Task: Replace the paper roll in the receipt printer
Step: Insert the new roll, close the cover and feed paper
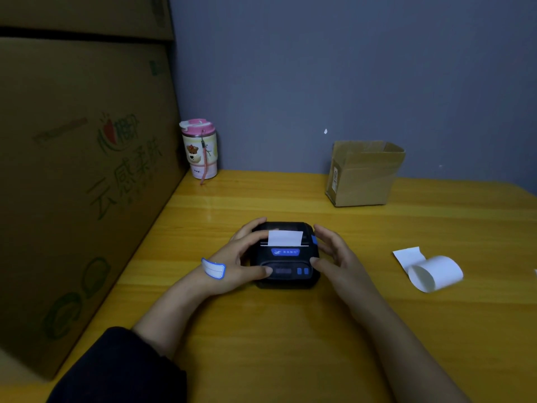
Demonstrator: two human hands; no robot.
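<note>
The black portable receipt printer (286, 257), a white paper strip (284, 238) in its slot, sits mid-way across the yellow wooden tabletop (319, 344). The left hand (235, 263) grasps its left side; the right hand (334, 254) hovers relaxed just beside it. A loose white paper roll (434, 273) lies toward the right edge.

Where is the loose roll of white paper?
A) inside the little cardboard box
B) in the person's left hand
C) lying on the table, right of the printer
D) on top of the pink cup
C: the paper roll lies on its side on the yellow table, off to the right of the black printer, with its loose end curling away from it.
</note>
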